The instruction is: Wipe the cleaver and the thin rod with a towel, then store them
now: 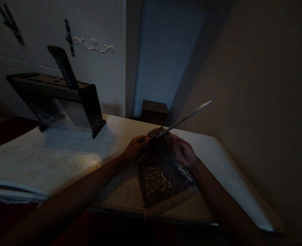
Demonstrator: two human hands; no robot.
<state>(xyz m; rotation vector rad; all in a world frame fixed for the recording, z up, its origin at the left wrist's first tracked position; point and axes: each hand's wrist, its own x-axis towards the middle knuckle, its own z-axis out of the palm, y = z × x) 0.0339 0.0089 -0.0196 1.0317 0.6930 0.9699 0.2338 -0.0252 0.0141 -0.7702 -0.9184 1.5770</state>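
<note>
A long, thin metal blade (188,117) points up and to the right, seen almost edge-on. My left hand (138,146) is closed around its dark lower end, where the handle and the cloth merge in shadow. A dark brown patterned cloth (158,181) with a pale border hangs from between my hands over the table's front part. On the right, my right hand (183,150) has its fingers curled on the upper part of this cloth, close beside the base of the blade. The fingertips of both hands are partly hidden.
A black and silver knife block (71,111) with one black-handled knife (63,66) stands at the table's left. The pale table (120,131) ends in front near my forearms. Behind are a white door (97,78), a small brown box-like piece (154,107) and a wall at right.
</note>
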